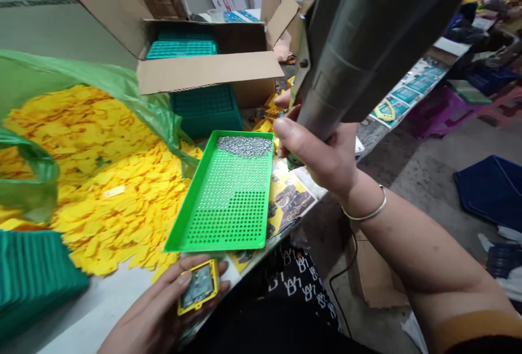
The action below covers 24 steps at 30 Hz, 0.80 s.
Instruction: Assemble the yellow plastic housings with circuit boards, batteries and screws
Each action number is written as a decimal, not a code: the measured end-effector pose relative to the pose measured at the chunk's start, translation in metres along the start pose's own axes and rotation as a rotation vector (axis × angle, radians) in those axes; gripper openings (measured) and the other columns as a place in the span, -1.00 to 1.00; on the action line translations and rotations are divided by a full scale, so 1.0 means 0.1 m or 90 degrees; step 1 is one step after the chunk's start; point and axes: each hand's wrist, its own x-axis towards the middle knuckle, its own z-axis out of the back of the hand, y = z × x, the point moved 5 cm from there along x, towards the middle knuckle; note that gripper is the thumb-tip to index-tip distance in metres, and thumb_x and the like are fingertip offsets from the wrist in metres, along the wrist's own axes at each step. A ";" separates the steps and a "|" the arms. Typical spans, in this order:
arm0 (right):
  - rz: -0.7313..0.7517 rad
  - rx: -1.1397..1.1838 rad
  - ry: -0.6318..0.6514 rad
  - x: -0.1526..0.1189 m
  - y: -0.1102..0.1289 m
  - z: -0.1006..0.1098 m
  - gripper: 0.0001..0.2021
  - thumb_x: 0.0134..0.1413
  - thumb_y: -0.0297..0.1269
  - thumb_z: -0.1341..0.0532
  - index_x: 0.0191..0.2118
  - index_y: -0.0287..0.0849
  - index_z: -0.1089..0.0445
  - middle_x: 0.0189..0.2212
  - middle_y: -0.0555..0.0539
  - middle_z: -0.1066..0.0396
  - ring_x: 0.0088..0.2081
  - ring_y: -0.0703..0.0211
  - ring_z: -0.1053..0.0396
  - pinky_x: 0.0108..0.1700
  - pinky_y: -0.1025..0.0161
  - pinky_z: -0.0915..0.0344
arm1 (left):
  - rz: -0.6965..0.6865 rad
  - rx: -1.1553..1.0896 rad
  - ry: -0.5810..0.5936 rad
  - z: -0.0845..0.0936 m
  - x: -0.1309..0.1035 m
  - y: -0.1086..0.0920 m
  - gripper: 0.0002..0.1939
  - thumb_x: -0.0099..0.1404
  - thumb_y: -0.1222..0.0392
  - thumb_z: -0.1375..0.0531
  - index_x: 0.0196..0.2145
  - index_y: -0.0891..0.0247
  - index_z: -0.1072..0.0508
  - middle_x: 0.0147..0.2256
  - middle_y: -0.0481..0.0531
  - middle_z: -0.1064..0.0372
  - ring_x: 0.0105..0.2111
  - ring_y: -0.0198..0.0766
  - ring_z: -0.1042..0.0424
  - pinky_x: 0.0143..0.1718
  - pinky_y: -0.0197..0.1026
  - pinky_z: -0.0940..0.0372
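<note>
My left hand is closed around a small yellow plastic case at the bottom of the view. A grey-green panel lies inside its frame, with a tab on the lower edge. My right hand, right of centre, is closed around the narrow lower end of a large dark grey electric screwdriver, tilted up close to the camera. Its tip and some of my fingers are hidden. Between my hands a green perforated tray rests on the table, with small silvery screws heaped at its far end.
Flat yellow pieces cover the left of the table, spilling from a green plastic bag. Teal stacked parts stand front left. An open cardboard box with teal parts is behind the tray. A printed sheet lies beside it.
</note>
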 end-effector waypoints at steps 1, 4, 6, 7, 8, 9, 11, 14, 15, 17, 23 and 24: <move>0.000 0.008 -0.002 0.00 0.00 0.02 -0.93 -0.06 -0.33 -0.20 -0.38 -0.14 -0.31 -0.45 0.04 -0.37 -0.28 0.18 -0.42 -0.23 0.18 -0.42 | -0.006 0.004 0.000 0.00 0.00 -0.01 -0.42 -0.13 0.16 -0.38 -0.10 0.19 -0.38 -0.08 0.06 -0.43 -0.13 0.03 -0.43 -0.19 -0.10 -0.44; 0.013 0.030 -0.014 -0.03 0.00 0.03 -0.87 -0.09 -0.33 -0.24 -0.34 -0.15 -0.33 -0.39 0.02 -0.38 -0.27 0.18 -0.41 -0.23 0.19 -0.41 | -0.048 0.016 0.022 -0.08 -0.05 -0.03 -0.53 -0.01 0.12 -0.31 -0.11 0.24 -0.38 -0.12 0.11 -0.44 -0.15 -0.01 -0.45 -0.20 -0.13 -0.42; 0.018 0.041 -0.034 -0.07 0.01 0.00 -0.85 -0.07 -0.29 -0.25 -0.30 -0.14 -0.35 -0.40 0.02 -0.36 -0.34 0.20 -0.41 -0.33 0.22 -0.39 | -0.080 0.017 0.045 -0.14 -0.10 -0.03 -0.65 0.07 0.15 -0.26 -0.16 0.26 -0.38 -0.18 0.11 -0.46 -0.19 -0.05 -0.46 -0.18 -0.10 -0.41; 0.015 0.050 -0.045 -0.10 0.01 -0.03 -0.84 -0.06 -0.27 -0.25 -0.29 -0.14 -0.36 -0.45 0.04 -0.34 -0.42 0.23 -0.39 -0.40 0.24 -0.37 | -0.101 0.016 0.053 -0.16 -0.13 -0.04 -0.70 0.09 0.17 -0.24 -0.19 0.26 -0.37 -0.21 0.10 -0.46 -0.21 -0.07 -0.47 -0.17 -0.08 -0.40; 0.010 0.064 -0.052 -0.13 0.02 -0.07 -0.84 -0.05 -0.26 -0.25 -0.28 -0.13 -0.37 -0.50 0.05 -0.31 -0.51 0.26 -0.35 -0.47 0.25 -0.33 | -0.105 0.020 0.067 -0.18 -0.14 -0.04 -0.73 0.12 0.19 -0.21 -0.20 0.27 -0.36 -0.23 0.10 -0.46 -0.23 -0.08 -0.48 -0.16 -0.05 -0.39; 0.000 0.082 -0.054 -0.16 0.03 -0.12 -0.84 -0.04 -0.26 -0.24 -0.28 -0.12 -0.37 -0.56 0.07 -0.28 -0.58 0.27 -0.30 -0.54 0.24 -0.28 | -0.102 0.029 0.075 -0.19 -0.15 -0.04 -0.76 0.15 0.19 -0.19 -0.19 0.26 -0.35 -0.25 0.10 -0.46 -0.26 -0.10 -0.49 -0.18 -0.03 -0.40; -0.037 0.134 -0.028 -0.23 0.05 -0.26 -0.82 -0.07 -0.27 -0.24 -0.27 -0.12 -0.37 -0.61 0.08 -0.24 -0.63 0.25 -0.25 -0.59 0.21 -0.23 | -0.112 0.046 0.083 -0.19 -0.15 -0.05 -0.80 0.20 0.20 -0.13 -0.20 0.26 -0.34 -0.28 0.10 -0.44 -0.35 -0.15 -0.50 -0.28 -0.07 -0.42; -0.107 0.232 0.054 -0.40 0.10 -0.53 -0.81 -0.08 -0.27 -0.26 -0.26 -0.11 -0.35 -0.65 0.07 -0.24 -0.62 0.21 -0.24 -0.57 0.16 -0.24 | -0.125 0.053 0.102 -0.18 -0.15 -0.05 -0.80 0.24 0.21 -0.05 -0.17 0.26 -0.32 -0.24 0.12 -0.41 -0.40 -0.20 -0.51 -0.35 -0.14 -0.41; -0.128 0.257 0.085 -0.47 0.13 -0.62 -0.80 -0.07 -0.27 -0.27 -0.25 -0.10 -0.34 -0.64 0.06 -0.24 -0.61 0.20 -0.24 -0.55 0.15 -0.25 | -0.126 0.048 0.111 -0.17 -0.15 -0.05 -0.80 0.25 0.23 -0.04 -0.17 0.26 -0.32 -0.24 0.12 -0.40 -0.42 -0.22 -0.50 -0.36 -0.15 -0.41; -0.159 0.293 0.142 -0.64 0.18 -0.79 -0.79 -0.03 -0.26 -0.27 -0.22 -0.11 -0.32 -0.60 0.03 -0.26 -0.56 0.18 -0.27 -0.51 0.12 -0.27 | -0.130 0.034 0.130 -0.17 -0.15 -0.03 -0.80 0.25 0.24 -0.02 -0.17 0.26 -0.32 -0.24 0.11 -0.38 -0.42 -0.25 -0.49 -0.35 -0.16 -0.40; -0.142 0.262 0.244 -1.01 0.24 -1.08 -0.77 0.08 -0.28 -0.17 -0.11 -0.07 -0.22 -0.50 -0.01 -0.25 -0.46 0.14 -0.31 -0.40 0.05 -0.32 | -0.158 0.031 0.166 -0.18 -0.14 -0.01 -0.80 0.24 0.21 -0.04 -0.18 0.25 -0.33 -0.33 0.01 -0.32 -0.43 -0.34 -0.42 -0.34 -0.17 -0.39; -0.131 0.213 0.253 -1.03 0.23 -1.09 -0.76 0.08 -0.25 -0.16 -0.10 -0.04 -0.21 -0.50 -0.01 -0.25 -0.46 0.13 -0.31 -0.39 0.04 -0.33 | -0.163 0.029 0.171 -0.18 -0.14 -0.01 -0.80 0.23 0.19 -0.06 -0.19 0.25 -0.33 -0.33 0.00 -0.32 -0.42 -0.35 -0.41 -0.34 -0.17 -0.38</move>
